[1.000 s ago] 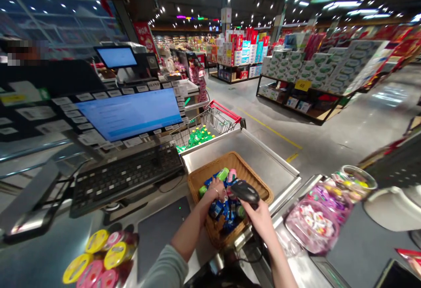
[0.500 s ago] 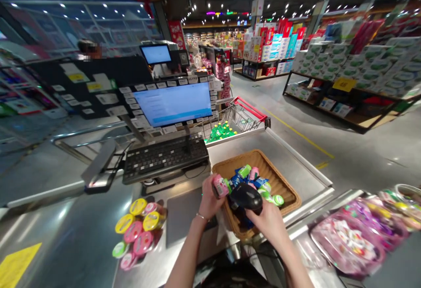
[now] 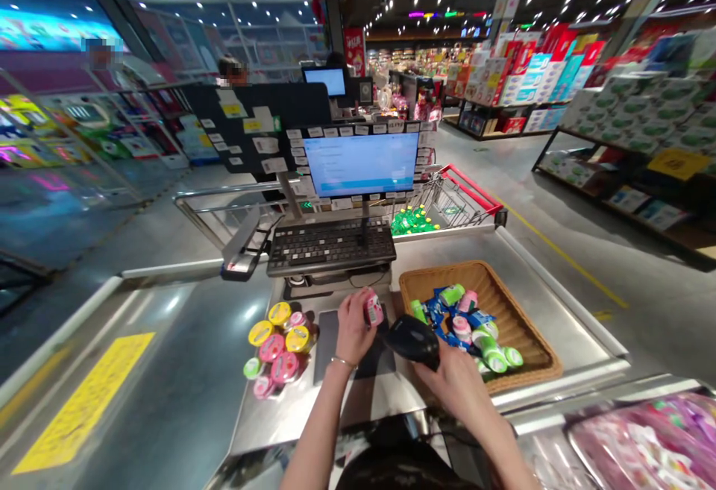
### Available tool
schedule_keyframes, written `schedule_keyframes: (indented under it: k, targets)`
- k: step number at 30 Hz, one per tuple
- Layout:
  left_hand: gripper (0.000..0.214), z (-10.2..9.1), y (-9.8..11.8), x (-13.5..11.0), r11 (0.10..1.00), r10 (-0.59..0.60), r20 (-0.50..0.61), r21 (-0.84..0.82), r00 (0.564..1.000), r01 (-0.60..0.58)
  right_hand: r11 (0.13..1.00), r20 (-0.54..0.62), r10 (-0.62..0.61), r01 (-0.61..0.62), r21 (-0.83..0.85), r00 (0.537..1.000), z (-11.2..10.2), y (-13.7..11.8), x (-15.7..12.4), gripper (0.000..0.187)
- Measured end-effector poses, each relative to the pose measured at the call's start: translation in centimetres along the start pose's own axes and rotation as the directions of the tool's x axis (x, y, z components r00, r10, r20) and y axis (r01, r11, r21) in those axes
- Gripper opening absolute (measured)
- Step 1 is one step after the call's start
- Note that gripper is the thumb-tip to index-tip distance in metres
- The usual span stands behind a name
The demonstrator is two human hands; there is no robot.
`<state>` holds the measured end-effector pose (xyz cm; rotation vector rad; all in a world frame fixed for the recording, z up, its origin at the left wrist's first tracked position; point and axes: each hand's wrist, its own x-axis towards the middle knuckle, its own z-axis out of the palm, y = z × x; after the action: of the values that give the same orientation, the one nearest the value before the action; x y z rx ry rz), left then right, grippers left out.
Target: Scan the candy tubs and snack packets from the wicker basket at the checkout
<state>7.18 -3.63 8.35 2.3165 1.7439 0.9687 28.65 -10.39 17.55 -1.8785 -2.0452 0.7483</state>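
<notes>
My left hand (image 3: 352,328) grips a small pink-and-white packaged item (image 3: 373,309) upright above a dark scale pad (image 3: 335,344). My right hand (image 3: 453,385) is closed around a black handheld barcode scanner (image 3: 410,341), whose head is close to the pink item. To the right, a wicker basket (image 3: 447,270) holds blue, green and pink small packages (image 3: 462,318). Left of my left hand, a cluster of round yellow and pink-lidded containers (image 3: 277,348) stands on the steel counter.
A keyboard (image 3: 330,246) and a monitor (image 3: 361,164) stand just beyond my hands. Behind them is a shopping cart (image 3: 447,199) holding green bottles. Pink wrapped goods (image 3: 643,438) lie at lower right. A person (image 3: 232,71) stands beyond the checkout.
My left hand has lifted the pink item out of the basket and moved left, over the pad. The scanner has stayed near it, and the view has swung left.
</notes>
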Motion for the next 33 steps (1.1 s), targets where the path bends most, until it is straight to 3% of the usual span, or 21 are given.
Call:
schedule_keyframes:
  k: [5, 9, 12, 15, 18, 21, 25, 27, 30, 33]
  targets:
    - [0.065, -0.6, -1.0, -0.5, 0.995, -0.093, 0.004, 0.022, 0.996, 0.093, 1.0, -0.002, -0.021, 0.021, -0.01, 1.0, 0.5, -0.9, 0.0, 0.026]
    - [0.064, -1.0, -1.4, -0.6, 0.997, -0.075, -0.026, -0.022, 0.997, 0.075, 1.0, -0.014, -0.028, 0.028, 0.004, 1.0, 1.0, -1.1, 0.0, 0.026]
    - [0.063, -1.2, -1.7, -0.6, 0.992, -0.089, -0.036, -0.097, 0.995, 0.085, 0.997, -0.021, -0.04, 0.042, 0.057, 0.999, 1.3, -1.3, 0.3, 0.035]
    - [0.064, -1.2, -2.5, -1.1, 0.964, -0.176, -0.081, -0.219, 0.981, 0.154, 0.993, -0.013, -0.043, 0.045, 0.108, 0.999, 1.9, -1.7, 1.0, 0.042]
    - [0.063, -1.0, -4.0, -2.7, 0.915, -0.326, -0.132, -0.294, 0.936, 0.278, 0.985, -0.006, -0.061, 0.061, 0.159, 0.998, 3.1, -2.1, 2.0, 0.034]
    - [0.061, -1.0, -6.1, -5.3, 0.828, -0.484, -0.109, -0.379, 0.868, 0.414, 0.97, 0.01, -0.107, 0.102, 0.22, 0.994, 4.7, -2.5, 2.8, 0.03]
    - [0.034, -1.3, -9.0, -9.1, 0.65, -0.657, -0.042, -0.538, 0.753, 0.536, 0.963, 0.045, -0.112, 0.098, 0.251, 0.993, 6.5, -3.1, 3.4, 0.031]
    - [0.029, -1.3, -10.1, -10.8, 0.656, -0.677, -0.08, -0.515, 0.731, 0.552, 0.964, 0.061, -0.111, 0.092, 0.25, 0.992, 7.1, -3.4, 3.6, 0.032]
    - [0.031, -1.2, -11.1, -13.1, 0.776, -0.609, -0.192, -0.342, 0.77, 0.529, 0.962, 0.076, -0.112, 0.089, 0.257, 0.991, 7.7, -3.9, 3.7, 0.033]
    - [0.038, -1.0, -11.8, -14.9, 0.852, -0.52, -0.129, -0.151, 0.844, 0.502, 0.952, 0.084, -0.13, 0.101, 0.289, 0.988, 8.3, -4.1, 3.9, 0.034]
